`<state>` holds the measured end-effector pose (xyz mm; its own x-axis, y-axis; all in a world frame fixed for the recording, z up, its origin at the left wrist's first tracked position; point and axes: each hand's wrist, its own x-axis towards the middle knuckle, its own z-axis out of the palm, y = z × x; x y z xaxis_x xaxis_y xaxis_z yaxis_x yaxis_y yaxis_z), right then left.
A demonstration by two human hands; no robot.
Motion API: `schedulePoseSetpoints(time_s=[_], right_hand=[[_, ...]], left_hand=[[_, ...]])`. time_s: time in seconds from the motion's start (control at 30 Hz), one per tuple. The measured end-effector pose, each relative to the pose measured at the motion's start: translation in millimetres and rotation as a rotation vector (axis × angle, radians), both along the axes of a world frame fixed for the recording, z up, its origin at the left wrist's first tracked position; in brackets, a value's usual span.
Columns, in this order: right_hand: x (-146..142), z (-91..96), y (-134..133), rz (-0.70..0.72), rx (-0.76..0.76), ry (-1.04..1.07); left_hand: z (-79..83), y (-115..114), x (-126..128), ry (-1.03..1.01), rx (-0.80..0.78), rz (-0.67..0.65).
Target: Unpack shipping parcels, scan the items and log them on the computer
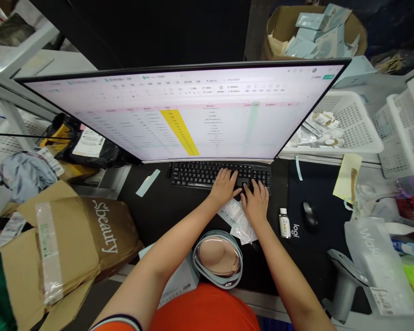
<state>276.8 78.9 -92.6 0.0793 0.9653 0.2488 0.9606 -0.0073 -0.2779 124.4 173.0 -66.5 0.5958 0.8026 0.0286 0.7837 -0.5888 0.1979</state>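
Both hands rest on a black keyboard (189, 174) below a wide monitor (221, 128) that shows a spreadsheet with one yellow column. My left hand (223, 187) lies over the keys right of the middle, fingers stretched out. Beside it my right hand (256, 202) has its fingers spread on the keys near the number pad. Under the wrists lies a printed paper slip in clear plastic (239, 219). Closer to my body sits a rounded case (197, 264) with a beige moulded cup (218, 255) inside. A small white-capped bottle (284, 224) stands right of my right forearm.
An opened cardboard box (72, 239) fills the left side. To the right are a black mouse (309, 216) on a dark mat (326, 193), a grey handheld scanner (347, 276) and a frosted plastic bag (376, 262). White baskets (362, 124) stand behind, with a carton of pale blue boxes (274, 27).
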Motion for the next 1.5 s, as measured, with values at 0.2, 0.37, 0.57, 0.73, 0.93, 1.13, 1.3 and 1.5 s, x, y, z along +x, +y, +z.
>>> schedulePoseSetpoints(time_s=[0.2, 0.37, 0.57, 0.73, 0.93, 1.13, 1.3, 1.5], right_hand=[[0, 3.5, -20, -0.050, 0.067, 0.058], [21, 10.0, -50, -0.117, 0.105, 0.099], [114, 5.5, -98, -0.478, 0.243, 0.033], [161, 5.1, -127, -0.569, 0.218, 0.002], [78, 24.3, -116, -0.284, -0.106, 0.378], [-21, 7.6, -101, -0.403, -0.276, 0.315], [-40, -4.2, -97, -0.456, -0.143, 0.530], [-8, 10.4, -97, -0.482, -0.142, 0.756]], left_hand=[[-3.5, 1, 1, -0.013, -0.010, -0.016], [4.1, 0, 2, -0.024, 0.002, 0.023], [17.6, -27, -26, -0.118, 0.010, 0.074], [29.9, -71, -75, -0.194, -0.058, 0.148], [38.8, -130, -107, -0.315, -0.254, 0.353], [41.0, -151, -92, -0.322, -0.446, 0.266], [43.8, -118, -63, -0.063, -0.324, 0.314], [39.7, -85, -44, 0.180, -0.397, 0.512]])
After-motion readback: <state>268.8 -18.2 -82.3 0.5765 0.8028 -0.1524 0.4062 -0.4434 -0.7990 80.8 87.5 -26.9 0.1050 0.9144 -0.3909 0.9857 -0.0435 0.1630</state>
